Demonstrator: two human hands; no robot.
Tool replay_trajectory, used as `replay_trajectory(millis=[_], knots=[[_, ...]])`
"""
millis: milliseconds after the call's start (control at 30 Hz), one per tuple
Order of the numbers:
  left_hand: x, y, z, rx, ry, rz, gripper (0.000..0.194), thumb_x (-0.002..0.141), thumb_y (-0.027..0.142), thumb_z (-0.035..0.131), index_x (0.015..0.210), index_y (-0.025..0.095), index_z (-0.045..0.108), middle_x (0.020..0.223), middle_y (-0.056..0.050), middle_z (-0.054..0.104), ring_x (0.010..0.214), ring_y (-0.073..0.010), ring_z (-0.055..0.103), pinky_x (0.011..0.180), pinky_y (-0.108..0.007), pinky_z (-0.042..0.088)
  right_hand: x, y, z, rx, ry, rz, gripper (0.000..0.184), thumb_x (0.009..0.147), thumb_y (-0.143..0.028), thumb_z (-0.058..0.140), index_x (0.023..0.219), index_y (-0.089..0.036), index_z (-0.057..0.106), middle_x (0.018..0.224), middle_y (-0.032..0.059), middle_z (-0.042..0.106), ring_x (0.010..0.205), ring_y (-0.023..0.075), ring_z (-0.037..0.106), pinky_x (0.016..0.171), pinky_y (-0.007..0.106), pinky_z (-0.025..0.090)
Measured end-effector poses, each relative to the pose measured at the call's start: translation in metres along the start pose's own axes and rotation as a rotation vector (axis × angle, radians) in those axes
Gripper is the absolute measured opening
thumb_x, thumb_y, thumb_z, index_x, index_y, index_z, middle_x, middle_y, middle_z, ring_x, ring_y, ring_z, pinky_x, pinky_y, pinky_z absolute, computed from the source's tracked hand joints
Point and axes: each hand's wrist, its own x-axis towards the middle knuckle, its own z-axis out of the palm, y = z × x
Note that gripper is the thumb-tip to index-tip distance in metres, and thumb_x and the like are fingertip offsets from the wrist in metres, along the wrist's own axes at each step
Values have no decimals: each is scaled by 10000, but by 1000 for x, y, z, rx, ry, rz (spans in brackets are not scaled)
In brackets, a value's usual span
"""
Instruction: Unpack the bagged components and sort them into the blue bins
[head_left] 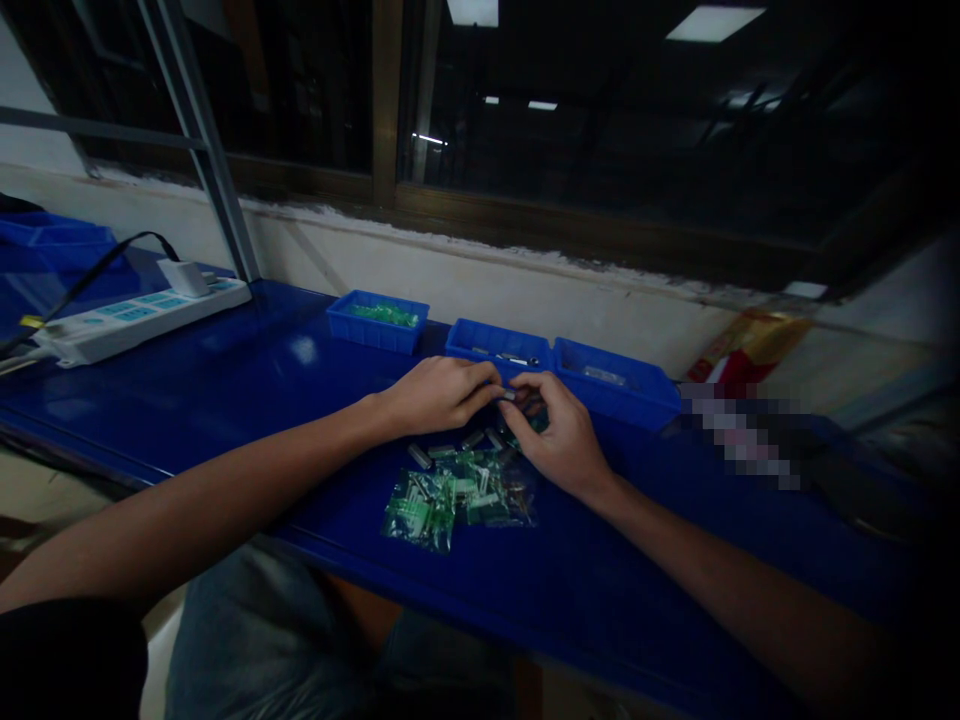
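Note:
A small grey metallic piece (508, 395) sits between the fingertips of both hands, just above the table; its exact kind is too small to tell. My left hand (442, 393) is closed, with thumb and forefinger pinched at the piece's left end. On the other side, my right hand (559, 435) curls its thumb and forefinger around the right end. Several similar small grey pieces (420, 457) lie just below the hands. Closer to me are clear plastic bags (420, 515) with green print and pale slim parts inside. Part of the pile is hidden behind my right hand.
Along the wall stand blue bins: one with green-printed bags (341, 325), one with a metal tool (459, 345), and another (637, 400) with clear packets. A white power strip (142, 318) lies on the blue table (247, 390) at left. A red-and-gold bag (750, 350) rests at right.

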Motion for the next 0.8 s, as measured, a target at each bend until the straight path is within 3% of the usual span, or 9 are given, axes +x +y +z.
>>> replay_trajectory(millis=[200, 367, 500, 700, 800], knots=[[1, 1, -3, 2, -17, -1, 330, 918, 307, 304, 866, 133, 580, 742, -56, 633, 694, -150, 603, 631, -268, 434, 1, -2, -2, -23, -7, -51, 44, 816, -215, 509, 824, -184, 539, 761, 25, 530, 705, 146, 526, 648, 288, 432], [-1, 3, -4, -77, 24, 25, 290, 875, 316, 418, 1111, 157, 473, 787, -27, 638, 737, -149, 603, 651, -257, 441, 2, -3, -4, -26, 11, -18, 159, 850, -224, 445, 716, -190, 525, 707, 21, 521, 688, 152, 519, 641, 299, 409], [-1, 3, -4, -28, 12, 26, 223, 883, 303, 403, 1037, 174, 500, 797, -30, 636, 747, -155, 604, 642, -260, 437, 2, -3, -4, -4, -25, -2, 236, 869, -235, 406, 653, -194, 491, 666, 14, 504, 651, 146, 508, 621, 297, 402], [0, 2, -4, 32, 8, -7, 258, 906, 317, 346, 963, 156, 540, 811, -56, 638, 757, -165, 610, 642, -275, 440, 1, -1, -3, -16, -2, -5, 60, 821, -252, 497, 803, -202, 525, 724, 13, 532, 673, 152, 521, 626, 301, 425], [1, 2, -5, 47, 0, -15, 302, 913, 322, 319, 900, 149, 566, 783, -60, 636, 750, -165, 609, 650, -283, 440, 0, -2, -3, -20, 21, -19, 68, 789, -248, 539, 836, -202, 525, 742, 14, 532, 685, 155, 525, 627, 305, 437]])
